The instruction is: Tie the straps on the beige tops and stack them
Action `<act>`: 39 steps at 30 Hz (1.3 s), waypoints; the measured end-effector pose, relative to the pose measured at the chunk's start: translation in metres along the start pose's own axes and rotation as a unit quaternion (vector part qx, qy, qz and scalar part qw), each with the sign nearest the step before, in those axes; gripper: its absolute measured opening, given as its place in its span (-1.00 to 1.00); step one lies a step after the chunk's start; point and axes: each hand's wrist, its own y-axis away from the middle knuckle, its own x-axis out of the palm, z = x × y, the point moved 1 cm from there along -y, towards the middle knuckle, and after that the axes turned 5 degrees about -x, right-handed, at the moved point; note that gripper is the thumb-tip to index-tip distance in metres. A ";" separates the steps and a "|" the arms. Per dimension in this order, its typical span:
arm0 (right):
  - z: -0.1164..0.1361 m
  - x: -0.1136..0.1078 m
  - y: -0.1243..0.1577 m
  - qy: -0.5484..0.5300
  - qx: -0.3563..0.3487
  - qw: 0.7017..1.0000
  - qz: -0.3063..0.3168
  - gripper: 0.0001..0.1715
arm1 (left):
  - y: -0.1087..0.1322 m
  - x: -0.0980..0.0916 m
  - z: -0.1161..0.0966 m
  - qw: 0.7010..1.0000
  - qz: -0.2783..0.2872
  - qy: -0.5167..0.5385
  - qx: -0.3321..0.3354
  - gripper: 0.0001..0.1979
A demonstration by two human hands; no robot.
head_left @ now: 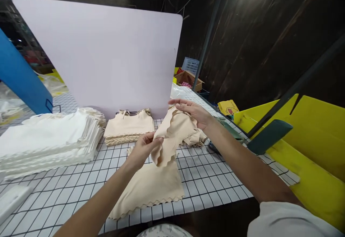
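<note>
Between my two hands hangs a beige scallop-edged garment [175, 129], raised over the table. My left hand [144, 149] pinches its lower left edge between thumb and fingers. At its upper right, my right hand [194, 113] grips the top edge with the thumb over the cloth. Below them another beige piece [151, 186] lies spread near the table's front edge. Behind my left hand sits a neat stack of beige garments [129, 126]. More crumpled beige cloth [196, 138] rests under my right hand.
Thick piles of white garments [54, 136] fill the left of the checked table [210, 190]. A large white board [113, 53] stands behind, with a blue board [21, 71] at far left. Yellow bins [312, 158] and a dark green piece [269, 136] are at right.
</note>
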 end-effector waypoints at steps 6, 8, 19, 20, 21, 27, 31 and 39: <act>-0.009 0.002 -0.004 0.065 0.001 0.996 0.061 -0.34 | 0.001 -0.021 -0.002 0.992 -0.126 -0.004 0.024 -0.54; -0.015 -0.005 -0.007 0.165 -0.010 0.981 0.104 -0.29 | 0.000 -0.033 -0.005 0.986 -0.165 -0.008 0.032 -0.50; -0.077 0.023 -0.022 0.299 -0.103 0.949 0.017 -0.58 | -0.012 -0.041 -0.019 0.977 -0.198 0.064 0.046 -0.55; -0.084 0.035 -0.021 0.236 -0.081 0.967 0.047 -0.53 | -0.014 -0.039 -0.019 0.977 -0.197 0.058 0.058 -0.57; -0.091 0.046 -0.022 0.175 -0.059 0.981 0.067 -0.49 | -0.016 -0.038 -0.018 0.976 -0.202 0.043 0.072 -0.59; -0.097 0.065 -0.030 0.059 -0.031 0.996 0.055 -0.48 | -0.010 -0.054 -0.017 0.947 -0.265 -0.090 0.155 -0.70; -0.075 0.062 -0.034 0.042 -0.014 0.995 0.095 -0.48 | -0.007 -0.060 -0.028 0.950 -0.243 -0.065 0.184 -0.69; -0.053 0.031 -0.037 0.186 0.027 0.965 0.185 -0.45 | 0.003 -0.084 -0.056 0.968 -0.214 0.010 0.127 -0.69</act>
